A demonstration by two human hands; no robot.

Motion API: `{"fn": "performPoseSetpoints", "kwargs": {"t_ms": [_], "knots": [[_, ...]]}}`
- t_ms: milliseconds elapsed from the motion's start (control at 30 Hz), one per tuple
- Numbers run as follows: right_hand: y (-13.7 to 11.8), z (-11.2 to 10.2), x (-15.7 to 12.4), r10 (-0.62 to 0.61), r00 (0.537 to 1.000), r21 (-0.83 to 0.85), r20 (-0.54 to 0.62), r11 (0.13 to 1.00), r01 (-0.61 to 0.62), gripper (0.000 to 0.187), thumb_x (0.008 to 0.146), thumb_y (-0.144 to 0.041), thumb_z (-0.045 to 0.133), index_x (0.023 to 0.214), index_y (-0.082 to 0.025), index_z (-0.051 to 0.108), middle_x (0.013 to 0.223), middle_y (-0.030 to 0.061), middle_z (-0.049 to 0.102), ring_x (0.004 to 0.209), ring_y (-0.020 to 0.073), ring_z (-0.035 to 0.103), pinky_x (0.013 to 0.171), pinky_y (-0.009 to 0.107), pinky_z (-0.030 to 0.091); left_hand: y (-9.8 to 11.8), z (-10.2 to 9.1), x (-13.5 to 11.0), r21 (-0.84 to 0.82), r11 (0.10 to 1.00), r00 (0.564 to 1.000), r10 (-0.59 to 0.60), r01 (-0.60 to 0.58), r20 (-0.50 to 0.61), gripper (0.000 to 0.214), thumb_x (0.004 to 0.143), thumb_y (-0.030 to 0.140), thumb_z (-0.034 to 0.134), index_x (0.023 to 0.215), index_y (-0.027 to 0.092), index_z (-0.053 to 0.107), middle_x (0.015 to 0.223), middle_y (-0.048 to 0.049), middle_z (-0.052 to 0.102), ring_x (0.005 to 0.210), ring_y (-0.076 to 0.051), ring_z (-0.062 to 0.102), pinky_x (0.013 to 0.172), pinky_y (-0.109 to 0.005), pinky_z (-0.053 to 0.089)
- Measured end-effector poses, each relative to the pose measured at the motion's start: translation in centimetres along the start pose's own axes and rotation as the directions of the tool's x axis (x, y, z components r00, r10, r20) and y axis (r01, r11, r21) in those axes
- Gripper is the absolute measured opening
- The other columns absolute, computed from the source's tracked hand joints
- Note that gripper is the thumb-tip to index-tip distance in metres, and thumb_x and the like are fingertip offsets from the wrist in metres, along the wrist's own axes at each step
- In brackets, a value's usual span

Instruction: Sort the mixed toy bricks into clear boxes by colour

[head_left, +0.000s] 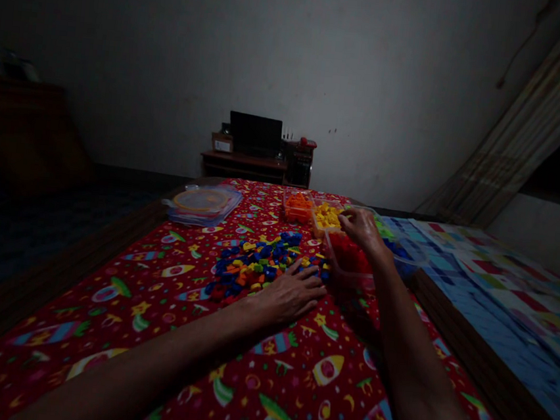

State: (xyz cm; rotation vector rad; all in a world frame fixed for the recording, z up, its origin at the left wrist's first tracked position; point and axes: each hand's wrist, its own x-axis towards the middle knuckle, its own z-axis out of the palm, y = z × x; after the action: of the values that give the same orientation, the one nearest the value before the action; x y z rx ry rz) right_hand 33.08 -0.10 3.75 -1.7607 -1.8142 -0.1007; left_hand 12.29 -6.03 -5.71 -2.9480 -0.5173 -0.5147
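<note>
A mixed pile of small plastic building blocks (258, 261), blue, yellow, orange, red and green, lies loose on the red patterned cloth. My left hand (291, 295) rests flat at the pile's near right edge, fingers spread. Above the clear tub of yellow blocks (327, 216) is my right hand (363, 231), its fingers pinched together; what they hold, if anything, cannot be made out. Under my right wrist sits a tub of red blocks (349, 255). Tubs of orange blocks (298, 202), green blocks (384, 229) and blue blocks (397, 250) stand around these, the green one partly hidden by my hand.
Stacked clear lids (206, 204) lie at the table's far left. A wooden edge (465, 347) runs along the right side, with a bed (509, 298) beyond it. By the back wall, a dark monitor (255, 133) stands on a desk (245, 161).
</note>
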Motion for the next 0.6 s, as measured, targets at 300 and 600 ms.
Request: {"fn": "performPoseSetpoints", "kwargs": {"t_ms": [300,600], "knots": [[-3.7,1.4,-1.4,-0.187,0.873,0.013,0.451,0.979,0.203,0.031,0.077,-0.013,0.055,0.106,-0.015,0.067,0.092,0.0088,0.070,0.077,0.0157,0.062,0.068,0.022,0.044,-5.1,-1.7,-0.9,-0.015,0.982,0.980,-0.189,0.190,0.053,0.022,0.086,0.027,0.047,0.092,0.019,0.066,0.094,-0.0080,0.064,0.092,-0.022,0.058,0.090,-0.036,0.042],[-4.7,6.8,-3.1,-0.283,0.752,-0.175,0.595,0.868,0.465,0.035,0.083,-0.010,0.043,0.113,-0.011,0.061,0.109,0.0156,0.063,0.100,0.0213,0.059,0.078,0.025,0.042,-10.0,-4.0,-2.7,-0.238,0.842,0.874,-0.456,0.485,0.166,0.032,0.077,0.017,0.046,0.096,0.019,0.071,0.094,-0.0032,0.072,0.082,-0.016,0.064,0.073,-0.021,0.046]]}}
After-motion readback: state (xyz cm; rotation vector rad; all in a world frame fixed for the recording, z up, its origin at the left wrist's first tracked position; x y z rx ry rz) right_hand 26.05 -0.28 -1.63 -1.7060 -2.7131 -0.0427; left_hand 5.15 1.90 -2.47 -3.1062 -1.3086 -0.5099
